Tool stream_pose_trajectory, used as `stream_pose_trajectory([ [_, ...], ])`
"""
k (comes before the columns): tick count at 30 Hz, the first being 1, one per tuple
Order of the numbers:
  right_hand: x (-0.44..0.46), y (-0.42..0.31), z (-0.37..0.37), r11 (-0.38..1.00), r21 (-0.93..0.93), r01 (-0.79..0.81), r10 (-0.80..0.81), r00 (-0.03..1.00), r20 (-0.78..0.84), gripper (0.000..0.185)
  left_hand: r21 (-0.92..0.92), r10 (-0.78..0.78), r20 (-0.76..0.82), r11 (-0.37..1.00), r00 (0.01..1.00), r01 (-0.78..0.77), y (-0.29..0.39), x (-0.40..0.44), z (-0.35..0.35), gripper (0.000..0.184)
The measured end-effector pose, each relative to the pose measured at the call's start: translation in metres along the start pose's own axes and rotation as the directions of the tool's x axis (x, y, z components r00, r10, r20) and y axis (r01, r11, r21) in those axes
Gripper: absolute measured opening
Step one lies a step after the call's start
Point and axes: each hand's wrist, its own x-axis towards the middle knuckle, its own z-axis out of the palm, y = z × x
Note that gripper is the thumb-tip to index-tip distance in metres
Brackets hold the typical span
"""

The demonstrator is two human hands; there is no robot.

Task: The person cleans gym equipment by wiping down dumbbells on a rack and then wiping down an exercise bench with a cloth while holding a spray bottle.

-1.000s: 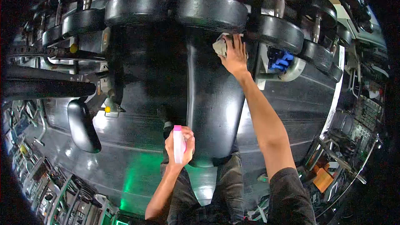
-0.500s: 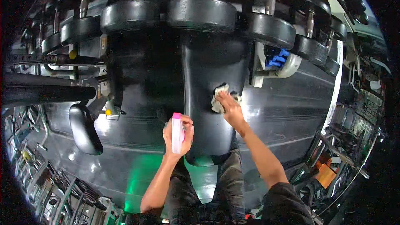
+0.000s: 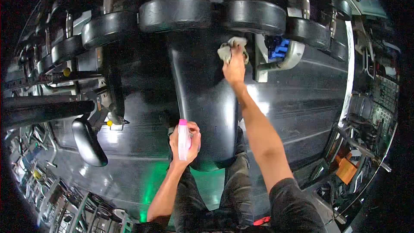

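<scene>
A long black padded bench (image 3: 207, 112) runs away from my legs toward a row of dumbbells. My right hand (image 3: 235, 67) is at the bench's far right part, its fingers on a crumpled light cloth (image 3: 226, 53) against the pad. Close to my body, beside the bench's near left edge, my left hand (image 3: 186, 141) is wrapped round a spray bottle with a pink tip and a whitish top (image 3: 183, 136). The lower part of the bottle is hidden by the hand.
Large black dumbbells (image 3: 176, 13) line the far side above the bench's end. A machine with a small black pad (image 3: 87, 142) stands at the left. Behind the bench's right side are a pale metal frame (image 3: 261, 58) and blue objects (image 3: 279, 48).
My right hand and the cloth came toward me along the bench, then moved back to its far end. The view has turned slightly. My left hand still holds the bottle.
</scene>
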Motion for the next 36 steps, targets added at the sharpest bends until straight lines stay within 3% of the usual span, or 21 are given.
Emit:
stream_pose_trajectory([
  [1,-0.020,0.010,0.004,0.997,-0.057,0.055,-0.052,0.998,0.045,0.069,-0.051,-0.063,-0.003,0.997,0.998,0.062,0.001,-0.002,0.003,0.013],
  [4,-0.101,0.005,-0.027,0.982,-0.058,0.180,-0.172,0.977,0.128,0.080,-0.062,-0.053,0.022,0.997,0.998,0.054,0.001,-0.003,0.007,0.014],
  [7,-0.178,0.007,-0.054,0.996,0.036,-0.078,0.067,0.969,0.237,0.082,-0.057,-0.046,0.029,0.997,0.999,0.047,0.008,-0.001,0.011,0.014],
  [9,-0.194,0.016,-0.060,0.990,0.025,-0.141,0.132,0.967,0.216,0.076,-0.013,-0.010,0.037,1.000,0.999,0.011,0.015,0.003,0.011,0.015],
  [11,-0.196,0.040,-0.064,0.850,0.254,-0.462,0.414,0.883,0.220,0.052,0.027,0.025,0.046,0.999,0.999,-0.026,0.016,0.004,0.013,0.015],
  [12,-0.184,0.065,-0.054,0.868,0.327,-0.374,0.357,0.927,0.112,0.035,-0.005,0.010,0.024,1.000,1.000,-0.010,0.015,0.004,0.014,0.015],
  [14,-0.128,0.083,-0.061,0.651,0.475,-0.593,0.616,0.777,0.127,0.037,-0.014,0.003,-0.006,1.000,1.000,-0.003,0.009,0.002,0.015,0.012],
  [15,-0.094,0.092,-0.057,0.576,0.624,-0.528,0.631,0.773,0.071,0.035,-0.013,0.002,-0.007,1.000,1.000,-0.002,0.008,0.000,0.017,0.012],
  [16,-0.057,0.083,-0.060,0.514,0.728,-0.453,0.626,0.779,0.042,0.034,-0.006,0.013,-0.017,1.000,1.000,-0.013,0.008,-0.002,0.018,0.012],
  [17,-0.019,0.059,-0.065,0.627,0.670,-0.398,0.604,0.792,-0.094,0.033,0.003,0.024,-0.027,1.000,0.999,-0.024,0.006,-0.003,0.019,0.011],
  [19,0.035,0.048,-0.053,0.617,0.722,-0.312,0.463,0.887,-0.012,0.039,-0.010,-0.009,-0.043,1.000,0.999,0.009,0.003,-0.014,0.021,0.012],
  [21,0.078,0.089,0.015,0.832,0.550,-0.069,0.095,0.995,-0.019,0.043,-0.025,-0.038,-0.070,0.999,0.997,0.037,0.003,-0.022,0.024,0.013],
  [23,0.084,0.077,0.039,0.869,0.495,0.009,0.053,0.993,-0.110,0.049,0.057,0.050,-0.104,0.997,0.993,-0.044,0.006,-0.029,0.026,0.016],
  [24,0.076,0.063,0.029,0.924,0.382,0.018,0.052,0.984,-0.170,0.049,-0.042,-0.019,-0.129,0.999,0.991,0.014,0.006,-0.035,0.029,0.018],
  [28,0.034,0.043,-0.007,0.908,0.419,-0.018,0.055,0.995,-0.079,0.048,-0.073,-0.162,-0.262,0.986,0.951,0.147,-0.007,-0.060,0.041,0.016],
  [29,0.016,0.038,-0.017,0.902,0.395,-0.178,0.175,0.984,0.043,0.050,-0.077,-0.164,-0.254,0.986,0.953,0.150,-0.004,-0.061,0.044,0.016],
  [31,-0.020,0.046,-0.027,0.849,0.479,-0.222,0.173,0.974,0.145,0.052,-0.037,-0.141,-0.266,0.990,0.954,0.136,-0.001,-0.065,0.046,0.013],
  [33,-0.059,0.059,-0.023,0.844,0.406,-0.349,0.274,0.933,0.232,0.053,-0.101,-0.128,-0.230,0.989,0.965,0.107,-0.005,-0.070,0.046,0.013],
  [36,-0.117,0.067,-0.016,0.851,0.446,-0.277,0.237,0.961,0.145,0.056,-0.087,-0.124,-0.187,0.990,0.974,0.110,-0.007,-0.079,0.036,0.014],
])
